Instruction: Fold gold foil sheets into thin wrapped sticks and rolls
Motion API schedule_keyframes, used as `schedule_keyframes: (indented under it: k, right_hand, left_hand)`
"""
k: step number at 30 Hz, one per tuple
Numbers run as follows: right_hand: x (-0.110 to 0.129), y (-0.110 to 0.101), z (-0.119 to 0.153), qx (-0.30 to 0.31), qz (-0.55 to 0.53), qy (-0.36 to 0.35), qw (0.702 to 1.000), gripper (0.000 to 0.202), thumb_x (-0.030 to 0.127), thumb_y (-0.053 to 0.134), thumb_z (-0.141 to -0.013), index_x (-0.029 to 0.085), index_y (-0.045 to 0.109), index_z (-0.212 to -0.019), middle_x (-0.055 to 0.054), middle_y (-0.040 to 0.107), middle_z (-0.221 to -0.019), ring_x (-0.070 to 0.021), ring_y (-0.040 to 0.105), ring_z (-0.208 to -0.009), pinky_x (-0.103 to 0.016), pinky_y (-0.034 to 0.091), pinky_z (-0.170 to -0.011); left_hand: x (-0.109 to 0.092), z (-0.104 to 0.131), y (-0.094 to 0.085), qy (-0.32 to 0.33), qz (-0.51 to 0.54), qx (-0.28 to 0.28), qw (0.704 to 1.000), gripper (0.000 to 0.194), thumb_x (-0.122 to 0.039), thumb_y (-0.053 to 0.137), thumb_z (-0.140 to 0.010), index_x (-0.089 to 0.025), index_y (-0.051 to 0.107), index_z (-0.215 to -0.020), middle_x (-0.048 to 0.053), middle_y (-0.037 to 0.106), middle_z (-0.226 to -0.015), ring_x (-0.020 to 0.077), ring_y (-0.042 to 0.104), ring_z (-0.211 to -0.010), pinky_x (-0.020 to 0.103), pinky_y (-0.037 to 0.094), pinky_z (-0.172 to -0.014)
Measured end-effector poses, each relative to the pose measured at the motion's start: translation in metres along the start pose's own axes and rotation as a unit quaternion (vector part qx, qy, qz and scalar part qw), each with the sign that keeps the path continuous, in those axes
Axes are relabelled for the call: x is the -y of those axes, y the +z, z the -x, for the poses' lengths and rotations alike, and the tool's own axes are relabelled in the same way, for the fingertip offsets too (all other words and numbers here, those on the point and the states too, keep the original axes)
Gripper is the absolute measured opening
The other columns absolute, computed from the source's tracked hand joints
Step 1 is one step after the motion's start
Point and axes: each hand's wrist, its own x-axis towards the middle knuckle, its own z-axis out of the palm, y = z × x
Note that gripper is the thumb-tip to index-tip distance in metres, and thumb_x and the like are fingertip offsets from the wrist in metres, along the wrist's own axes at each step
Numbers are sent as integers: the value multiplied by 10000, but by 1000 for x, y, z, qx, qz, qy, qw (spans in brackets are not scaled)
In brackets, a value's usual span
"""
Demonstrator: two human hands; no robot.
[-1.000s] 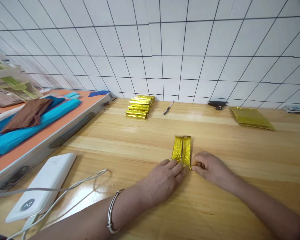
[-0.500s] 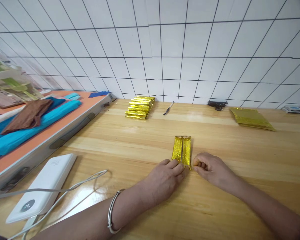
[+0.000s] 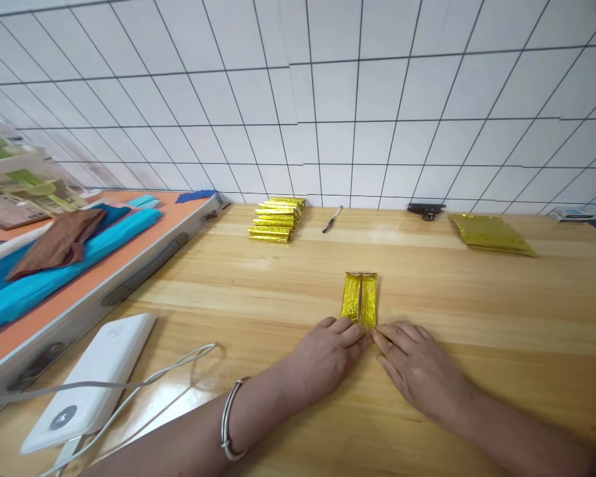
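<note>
A gold foil piece, its two long sides folded to a seam down the middle, lies flat on the wooden table. My left hand, with a bangle at the wrist, presses its closed fingers on the near end of the foil. My right hand touches the near right corner with its fingertips, its fingers bunched together and pointing left. Both hands hide the foil's near edge.
Folded gold strips are stacked near the wall, beside a pen. A black clip and flat gold sheets lie back right. At left are a white power bank with cable and an orange surface with cloths.
My right hand has moved left onto the foil's near right corner, its fingers straighter than the earlier curl. My left hand stays on the foil. The view has shifted slightly.
</note>
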Motion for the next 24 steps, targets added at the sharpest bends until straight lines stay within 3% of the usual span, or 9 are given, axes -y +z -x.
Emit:
schedule_keyframes:
  k: [7, 11, 17, 21, 24]
  right_hand:
    - [3, 10, 12, -22, 47, 6, 999, 356, 305, 480, -869, 135, 573, -1168, -86, 585, -1188, -249, 459, -1096, -423, 375, -928]
    - [8, 10, 9, -32, 65, 2, 997, 420, 401, 482, -863, 117, 586, -1155, -98, 583, -1194, -265, 413, -1164, -411, 337, -975]
    - [14, 5, 3, 13, 66, 16, 998, 466, 409, 479, -859, 113, 544, -1214, -121, 587, -1181, -273, 468, -1091, -436, 369, -929]
    - [11, 7, 6, 27, 58, -3, 998, 464, 386, 473, -866, 113, 521, -1238, -105, 553, -1244, -264, 457, -1112, -432, 367, -934]
    - [7, 7, 9, 27, 51, -6, 998, 458, 384, 456, -875, 128, 512, -1251, -89, 541, -1264, -258, 456, -1122, -426, 365, -941]
  left_hand:
    - [4, 21, 2, 23, 12, -31, 999, 411, -242, 341, -928, -189, 349, -1335, 31, 440, -1348, 203, 363, -1223, 368, 263, -1024]
    - [5, 25, 6, 37, 21, -29, 999, 431, -240, 365, -908, -175, 360, -1334, 46, 408, -1378, 202, 341, -1264, 359, 235, -1056]
    - [12, 28, 0, 52, 80, -16, 995, 532, -246, 431, -846, -159, 325, -1359, 77, 339, -1418, 204, 319, -1298, 358, 193, -1096]
    - [28, 31, -2, 69, 143, -11, 987, 432, -268, 353, -898, -230, 377, -1328, 22, 410, -1377, 151, 338, -1292, 368, 176, -1104]
    - [37, 32, -3, 80, 179, -6, 981, 440, -283, 399, -880, -254, 385, -1319, 9, 463, -1337, 153, 357, -1282, 391, 173, -1104]
